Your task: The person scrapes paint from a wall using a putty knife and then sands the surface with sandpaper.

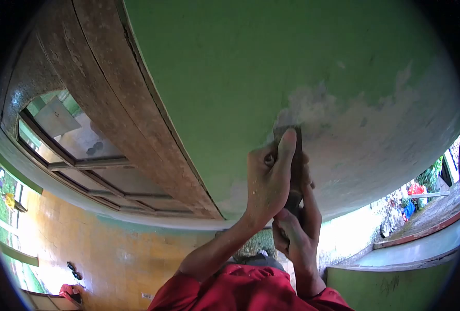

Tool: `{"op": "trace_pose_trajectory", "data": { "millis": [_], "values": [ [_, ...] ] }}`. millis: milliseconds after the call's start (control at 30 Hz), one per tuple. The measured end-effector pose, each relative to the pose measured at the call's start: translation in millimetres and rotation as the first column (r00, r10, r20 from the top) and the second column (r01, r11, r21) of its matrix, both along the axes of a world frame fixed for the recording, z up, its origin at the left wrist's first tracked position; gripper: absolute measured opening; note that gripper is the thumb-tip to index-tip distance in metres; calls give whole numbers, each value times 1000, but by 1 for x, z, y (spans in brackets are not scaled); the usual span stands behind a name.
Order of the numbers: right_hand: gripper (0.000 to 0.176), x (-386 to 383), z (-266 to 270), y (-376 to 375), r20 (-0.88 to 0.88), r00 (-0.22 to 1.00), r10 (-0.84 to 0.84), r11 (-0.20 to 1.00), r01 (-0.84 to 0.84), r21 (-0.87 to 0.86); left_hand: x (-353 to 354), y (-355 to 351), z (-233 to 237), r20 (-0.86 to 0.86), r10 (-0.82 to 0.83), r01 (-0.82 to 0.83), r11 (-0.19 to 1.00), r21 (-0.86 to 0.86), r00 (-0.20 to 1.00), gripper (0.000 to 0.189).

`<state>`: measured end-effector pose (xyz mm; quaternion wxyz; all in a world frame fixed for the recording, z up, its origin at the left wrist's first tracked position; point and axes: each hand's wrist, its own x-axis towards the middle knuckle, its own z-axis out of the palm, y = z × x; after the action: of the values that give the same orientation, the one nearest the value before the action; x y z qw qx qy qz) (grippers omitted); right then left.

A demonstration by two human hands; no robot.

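1. Two hands on one scraper (296,167). You press it flat against the green wall (250,52), at the edge of a bare grey patch (359,129).
2. Your left hand (266,181) wraps the upper part, with one finger stretched up along the blade. Your right hand (298,234) is closed tight around the handle just below, touching the left.
3. Progress, as a judgement: the paint looks stripped in the grey band running right of the tool. Above and left of it the green coat is intact, so most of the wall is left.
4. Just left of the wall is a worn wooden frame (111,98), then glass panes (82,137).
5. Below that is a yellow tiled floor (111,249), with your red sleeves (240,290) at the bottom edge.
6. A low green wall (390,285) stands on the right, with garden clutter beyond it.
7. No brand, label or writing is readable anywhere, and the dark marks on the low wall are too blurred to tell.
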<state>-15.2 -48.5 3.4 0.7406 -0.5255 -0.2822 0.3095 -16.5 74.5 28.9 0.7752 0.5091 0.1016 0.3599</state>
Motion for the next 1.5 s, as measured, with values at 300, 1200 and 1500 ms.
{"op": "trace_pose_trajectory", "data": {
  "millis": [300,1200,1500],
  "values": [
    [78,-1,1,5,0,1000,-28,1000,28,-9,-3,2,-4,41,-33,31,998,49,999,50],
    [77,-1,18,9,36,999,-22,998,20,55,-3,5,22,51,16,-20,996,88,999,51],
    [76,-6,9,4,-15,1000,-18,1000,18,-12,-1,3,2,28,-1,1,1000,7,1000,52]
  ]
}}
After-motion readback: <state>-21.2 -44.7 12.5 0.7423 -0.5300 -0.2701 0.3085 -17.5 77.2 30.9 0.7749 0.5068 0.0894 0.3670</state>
